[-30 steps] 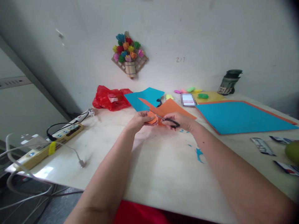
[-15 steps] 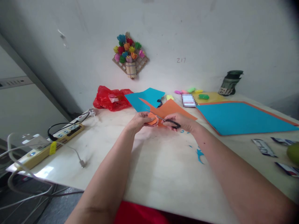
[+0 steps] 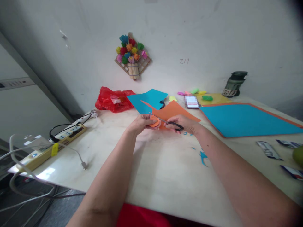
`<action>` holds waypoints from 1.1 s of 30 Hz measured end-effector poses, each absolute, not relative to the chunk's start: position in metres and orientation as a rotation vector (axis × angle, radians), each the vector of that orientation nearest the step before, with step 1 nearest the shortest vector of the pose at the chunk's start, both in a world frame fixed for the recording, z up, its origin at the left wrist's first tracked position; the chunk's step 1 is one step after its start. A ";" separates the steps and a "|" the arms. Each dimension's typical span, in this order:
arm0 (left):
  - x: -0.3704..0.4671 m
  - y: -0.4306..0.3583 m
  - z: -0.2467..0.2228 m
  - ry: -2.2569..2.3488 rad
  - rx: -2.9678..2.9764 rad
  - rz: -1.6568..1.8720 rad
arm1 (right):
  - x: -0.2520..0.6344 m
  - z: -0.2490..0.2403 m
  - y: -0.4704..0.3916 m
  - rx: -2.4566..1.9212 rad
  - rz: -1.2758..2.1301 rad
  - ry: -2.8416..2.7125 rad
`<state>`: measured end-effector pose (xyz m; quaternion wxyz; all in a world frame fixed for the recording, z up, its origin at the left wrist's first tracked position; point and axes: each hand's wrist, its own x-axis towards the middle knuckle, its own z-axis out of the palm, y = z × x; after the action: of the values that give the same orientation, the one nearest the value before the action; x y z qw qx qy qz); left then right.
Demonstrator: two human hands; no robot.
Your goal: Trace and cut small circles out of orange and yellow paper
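Note:
My left hand [image 3: 141, 122] is closed on a small orange paper piece [image 3: 154, 121], pinched between thumb and fingers. Dark-handled scissors [image 3: 174, 125] are in my right hand [image 3: 182, 122], their thin blades pointing left across the top of the small piece. Whether the blades are apart is too small to tell. Just behind my hands lies a larger orange paper sheet [image 3: 174, 111] with a cut-out edge. It overlaps a blue paper sheet [image 3: 149, 98], which has a notch on its right side. Blue paper scraps [image 3: 203, 157] lie near my right forearm.
At the back left sits a red plastic bag [image 3: 111, 100]. A power strip [image 3: 68, 135] with cables runs along the left edge. On the right are stacked blue and orange sheets [image 3: 251, 121], a phone [image 3: 192, 102], a bottle [image 3: 234, 84] and small packets [image 3: 269, 150].
Almost nothing differs. The whole view has shifted very slightly, with things appearing a little farther right. Both hands keep their hold on the paper piece and the scissors.

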<state>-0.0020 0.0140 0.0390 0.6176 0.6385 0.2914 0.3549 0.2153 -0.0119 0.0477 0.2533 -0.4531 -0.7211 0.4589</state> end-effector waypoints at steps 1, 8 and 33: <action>-0.002 0.014 0.039 0.669 1.471 0.814 | 0.215 0.048 -0.012 -1.233 1.247 -1.961; -0.004 0.017 0.037 0.703 1.469 0.792 | 0.216 0.050 -0.013 -1.240 1.248 -1.963; -0.009 0.021 0.033 0.705 1.443 0.795 | 0.217 0.048 -0.012 -1.202 1.263 -1.943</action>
<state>-0.0091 0.0208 0.0335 0.6247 0.6288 0.3074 0.3463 0.2172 -0.0123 0.0483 0.2623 -0.4444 -0.7182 0.4668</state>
